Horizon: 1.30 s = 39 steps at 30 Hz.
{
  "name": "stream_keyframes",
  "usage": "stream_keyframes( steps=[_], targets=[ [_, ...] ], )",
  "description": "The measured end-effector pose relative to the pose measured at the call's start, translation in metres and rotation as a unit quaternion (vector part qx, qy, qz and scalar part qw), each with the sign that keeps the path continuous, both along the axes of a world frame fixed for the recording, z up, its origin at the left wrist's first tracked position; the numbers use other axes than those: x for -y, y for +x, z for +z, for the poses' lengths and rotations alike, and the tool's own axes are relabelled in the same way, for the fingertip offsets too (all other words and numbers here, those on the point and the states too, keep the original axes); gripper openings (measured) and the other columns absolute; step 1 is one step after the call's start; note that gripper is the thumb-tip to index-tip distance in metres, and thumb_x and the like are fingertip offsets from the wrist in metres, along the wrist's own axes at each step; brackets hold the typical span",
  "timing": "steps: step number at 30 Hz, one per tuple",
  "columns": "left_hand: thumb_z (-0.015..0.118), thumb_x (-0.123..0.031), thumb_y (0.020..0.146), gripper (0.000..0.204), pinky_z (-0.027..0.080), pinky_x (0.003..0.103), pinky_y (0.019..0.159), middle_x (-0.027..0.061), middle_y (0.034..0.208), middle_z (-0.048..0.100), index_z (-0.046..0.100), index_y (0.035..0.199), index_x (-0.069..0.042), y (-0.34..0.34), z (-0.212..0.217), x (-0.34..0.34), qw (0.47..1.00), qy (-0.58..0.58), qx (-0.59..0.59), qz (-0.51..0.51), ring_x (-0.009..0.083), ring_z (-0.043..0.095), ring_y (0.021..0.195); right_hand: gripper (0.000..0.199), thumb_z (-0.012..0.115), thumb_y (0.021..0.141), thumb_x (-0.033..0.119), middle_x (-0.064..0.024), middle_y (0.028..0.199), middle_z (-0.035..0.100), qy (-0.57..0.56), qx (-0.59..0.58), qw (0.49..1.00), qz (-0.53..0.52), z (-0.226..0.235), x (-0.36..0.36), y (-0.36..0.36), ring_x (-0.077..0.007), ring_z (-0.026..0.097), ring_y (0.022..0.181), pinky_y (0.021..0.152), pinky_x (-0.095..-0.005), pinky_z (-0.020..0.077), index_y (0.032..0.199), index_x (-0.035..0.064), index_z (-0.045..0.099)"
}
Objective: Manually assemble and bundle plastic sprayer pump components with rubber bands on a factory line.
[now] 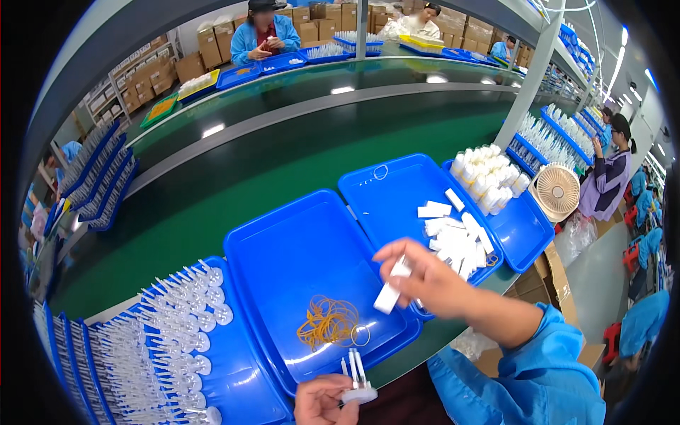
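Observation:
Near the lower edge, my left hand (322,402) is closed on a pale, round-based piece (359,394) with several thin prongs standing up from it. My right hand (435,285) grips a white rectangular block (392,289) between thumb and fingers, over the right edge of the middle blue tray (283,262). Orange-brown rubber bands (327,322) lie in a tangle in that tray, just beyond my left hand. Many similar white blocks (453,244) are heaped in the blue tray (375,191) to its right.
At left, a blue tray (244,382) holds rows of clear pronged pieces (180,319). Bundled white cylinders (487,173) sit in another tray at right, by a beige fan (556,191). A green conveyor belt (283,152) runs behind; co-workers (265,35) sit across it.

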<state>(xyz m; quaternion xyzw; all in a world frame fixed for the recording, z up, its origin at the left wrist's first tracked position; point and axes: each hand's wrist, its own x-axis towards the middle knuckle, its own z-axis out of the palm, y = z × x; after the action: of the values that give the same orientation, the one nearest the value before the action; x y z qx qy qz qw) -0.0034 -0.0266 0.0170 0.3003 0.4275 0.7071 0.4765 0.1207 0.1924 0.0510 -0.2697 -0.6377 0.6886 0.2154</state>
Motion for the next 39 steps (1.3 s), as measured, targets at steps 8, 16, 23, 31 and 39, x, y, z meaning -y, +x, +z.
stream_keyframes(
  steps=[8, 16, 23, 31, 39],
  targets=[
    [0.050, 0.012, 0.081, 0.021, 0.047, 0.029, 0.082, 0.0147, 0.106, 0.052, 0.050, 0.100, 0.002, 0.003, -0.006, -0.007, 0.989, 0.020, -0.143, -0.018, 0.0186, 0.057, 0.092, 0.034, 0.051, 0.090, 0.014, -0.0021, 0.089, 0.049, -0.201, -0.090, 0.975, 0.017, -0.021, 0.029, -0.005, -0.0080, 0.049, 0.073, 0.060, -0.0198, 0.0402, 0.122, 0.0042, 0.042],
    [0.052, 0.009, 0.082, 0.018, 0.047, 0.027, 0.076, 0.0136, 0.103, 0.056, 0.054, 0.098, 0.002, 0.005, -0.003, -0.014, 0.985, -0.004, -0.170, -0.016, 0.0173, 0.058, 0.088, 0.031, 0.053, 0.089, 0.015, -0.0031, 0.085, 0.051, -0.336, -0.125, 0.933, 0.036, -0.017, 0.022, 0.001, -0.0097, 0.047, 0.069, 0.059, -0.0207, 0.0369, 0.117, 0.0035, 0.046],
    [0.053, 0.008, 0.082, 0.017, 0.046, 0.027, 0.077, 0.0126, 0.102, 0.056, 0.055, 0.098, 0.002, 0.005, -0.005, -0.018, 0.989, -0.010, -0.145, -0.017, 0.0170, 0.057, 0.088, 0.020, 0.052, 0.089, 0.014, -0.0035, 0.087, 0.052, -0.367, -0.146, 0.917, 0.048, -0.021, 0.019, 0.006, -0.0101, 0.049, 0.071, 0.061, -0.0213, 0.0382, 0.106, 0.0046, 0.049],
    [0.054, 0.007, 0.082, 0.017, 0.046, 0.026, 0.076, 0.0116, 0.102, 0.056, 0.055, 0.098, 0.002, 0.003, -0.009, -0.020, 0.990, -0.049, -0.130, -0.029, 0.0169, 0.058, 0.087, 0.014, 0.047, 0.092, 0.017, -0.0064, 0.084, 0.054, 0.001, -0.020, 0.997, 0.076, -0.021, 0.013, 0.015, -0.0159, 0.053, 0.074, 0.065, -0.0269, 0.0415, 0.101, 0.0062, 0.046],
    [0.057, 0.006, 0.079, 0.012, 0.047, 0.030, 0.073, 0.0142, 0.091, 0.061, 0.059, 0.090, 0.001, 0.004, -0.002, -0.026, 0.975, 0.019, -0.217, -0.049, 0.0206, 0.059, 0.082, 0.021, 0.043, 0.093, 0.025, -0.0092, 0.080, 0.053, 0.152, 0.068, 0.972, 0.166, -0.007, 0.003, 0.032, -0.0210, 0.050, 0.072, 0.065, -0.0317, 0.0397, 0.098, 0.0054, 0.044]
  ],
)
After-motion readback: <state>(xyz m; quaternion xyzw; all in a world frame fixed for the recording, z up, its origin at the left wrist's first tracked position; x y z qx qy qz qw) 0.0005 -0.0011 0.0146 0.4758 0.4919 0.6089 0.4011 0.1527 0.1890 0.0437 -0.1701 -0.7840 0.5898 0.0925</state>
